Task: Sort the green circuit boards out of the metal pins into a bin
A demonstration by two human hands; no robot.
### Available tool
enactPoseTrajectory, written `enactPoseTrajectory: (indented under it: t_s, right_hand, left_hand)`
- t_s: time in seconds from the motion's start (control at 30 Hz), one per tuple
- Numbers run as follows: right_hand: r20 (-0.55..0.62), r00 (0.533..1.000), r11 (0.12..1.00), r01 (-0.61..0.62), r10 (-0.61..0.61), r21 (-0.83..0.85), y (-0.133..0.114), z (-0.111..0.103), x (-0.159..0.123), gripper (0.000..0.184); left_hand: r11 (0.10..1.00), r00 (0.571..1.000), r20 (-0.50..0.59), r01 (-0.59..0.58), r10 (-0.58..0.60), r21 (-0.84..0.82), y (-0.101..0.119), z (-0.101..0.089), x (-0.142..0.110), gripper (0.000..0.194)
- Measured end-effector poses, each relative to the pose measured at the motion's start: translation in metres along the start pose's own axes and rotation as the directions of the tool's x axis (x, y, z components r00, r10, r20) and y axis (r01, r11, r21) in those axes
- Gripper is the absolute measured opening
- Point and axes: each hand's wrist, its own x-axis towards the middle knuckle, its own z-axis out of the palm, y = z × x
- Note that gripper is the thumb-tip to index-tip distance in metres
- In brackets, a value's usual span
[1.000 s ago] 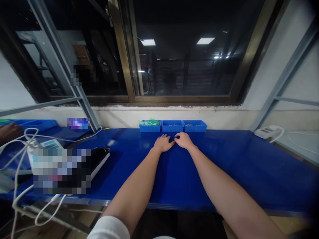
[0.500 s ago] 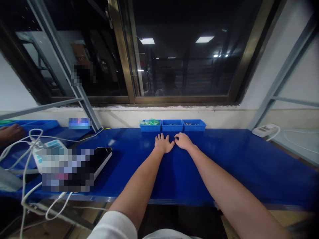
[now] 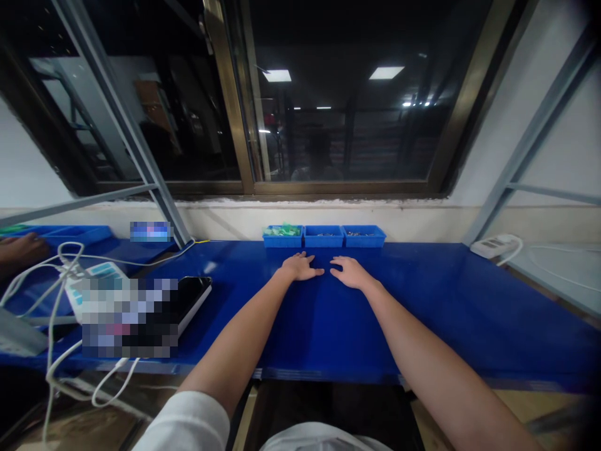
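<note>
Far left, a co-worker's hand [image 3: 21, 247] rests by a long blue tray [image 3: 70, 234]; then three blue plastic bins, the left bin [image 3: 282, 238] heaped with green pieces [image 3: 282, 231], the middle bin [image 3: 323, 238] and right bin [image 3: 364, 238] holding small metal parts [image 3: 323, 235]. Just below, on the blue bench [image 3: 422, 307], the left hand [image 3: 300, 266] and right hand [image 3: 351, 273] lie flat, each grip open and empty, near the bins but not touching them. Further right, a white power strip [image 3: 493, 247] sits at the bench's far corner, below the dark window [image 3: 342, 106].

L hand [image 3: 300, 267], R hand [image 3: 351, 273], flat on blue bench [image 3: 422, 313], near 3 bins [image 3: 323, 236]
</note>
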Motion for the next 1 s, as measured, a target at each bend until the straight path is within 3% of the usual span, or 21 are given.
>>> enactPoseTrajectory:
  t_s: [0.1, 0.33, 0.47, 0.77, 0.9, 1.0]
  right_hand:
    - [-0.01, 1.0, 1.0, -0.004, 0.004, 0.0, 0.0, -0.001, 0.001, 0.044]
    - [-0.013, 0.998, 0.997, -0.064, 0.063, -0.037, -0.004, -0.001, 0.001, 0.044]
    - [-0.001, 0.992, 0.989, -0.128, 0.129, -0.07, -0.005, -0.003, 0.0, 0.049]
    - [0.03, 0.992, 0.989, -0.123, 0.126, -0.088, -0.006, -0.006, 0.001, 0.049]
    - [0.029, 0.993, 0.99, -0.111, 0.114, -0.088, -0.005, -0.007, 0.001, 0.049]
    - [0.036, 0.993, 0.99, -0.104, 0.108, -0.094, -0.005, -0.009, 0.001, 0.049]
  left_hand:
    - [1.0, 1.0, -0.001, -0.009, 0.009, 0.004, 0.0, -0.001, -0.001, 0.092]
    - [0.998, 0.974, -0.219, -0.06, 0.059, 0.003, -0.006, 0.019, -0.009, 0.088]
    - [0.997, 0.973, -0.222, -0.074, 0.065, -0.034, -0.011, 0.021, -0.011, 0.084]
    - [0.99, 0.956, -0.275, -0.126, 0.105, -0.06, -0.021, 0.026, -0.002, 0.078]
    - [1.0, 0.894, -0.448, -0.014, 0.012, -0.002, -0.024, 0.024, 0.002, 0.067]
    - [0.991, 0.834, -0.551, 0.053, 0.024, 0.123, -0.027, 0.016, 0.007, 0.06]
